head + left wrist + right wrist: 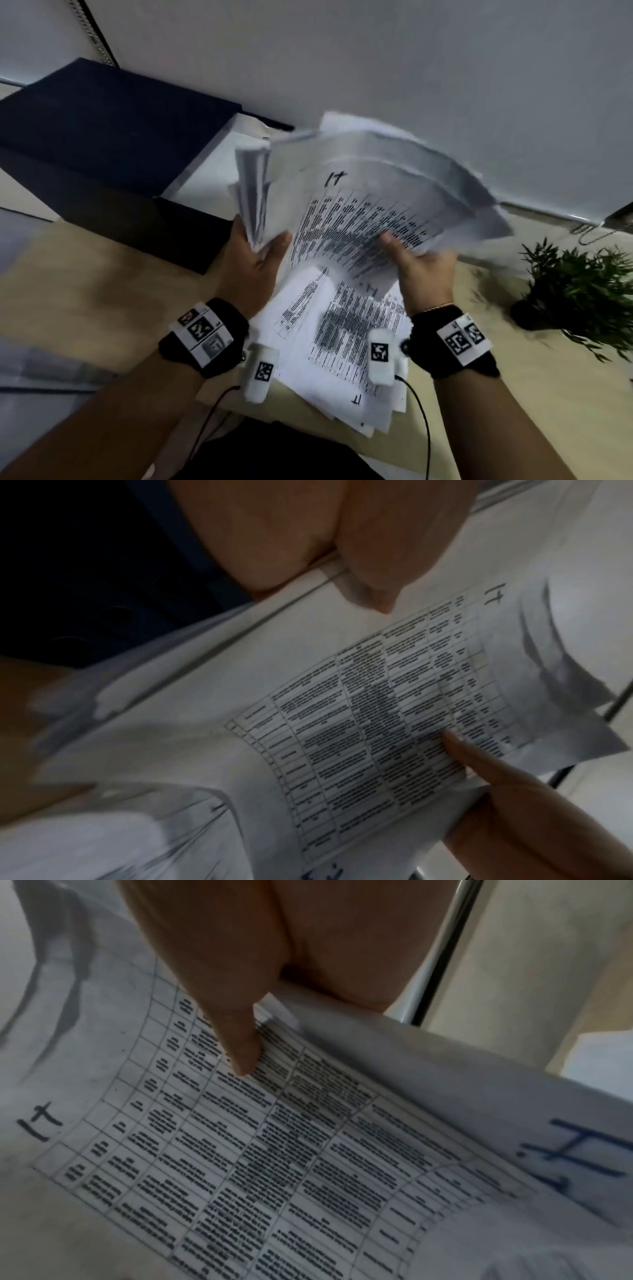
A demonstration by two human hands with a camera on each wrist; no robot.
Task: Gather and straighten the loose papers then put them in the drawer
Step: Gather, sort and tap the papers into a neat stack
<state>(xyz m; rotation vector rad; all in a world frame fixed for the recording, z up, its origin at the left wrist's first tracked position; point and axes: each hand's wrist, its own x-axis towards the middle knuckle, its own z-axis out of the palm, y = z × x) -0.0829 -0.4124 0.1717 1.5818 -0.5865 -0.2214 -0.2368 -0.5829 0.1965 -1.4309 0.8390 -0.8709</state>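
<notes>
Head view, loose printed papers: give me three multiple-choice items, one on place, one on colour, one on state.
1. Where is the green potted plant?
A. on the dark cabinet
B. on the wooden desk, right of the hands
C. on the floor

2. What colour is the handwritten mark on the lifted top sheet?
A. black
B. red
C. green

3. How are the lifted white printed papers held?
A. left hand only
B. lying flat, untouched
C. gripped by left hand and right hand

Answers: B, it stands at the desk's right edge; A, black strokes above the table; C, both thumbs press them.
</notes>
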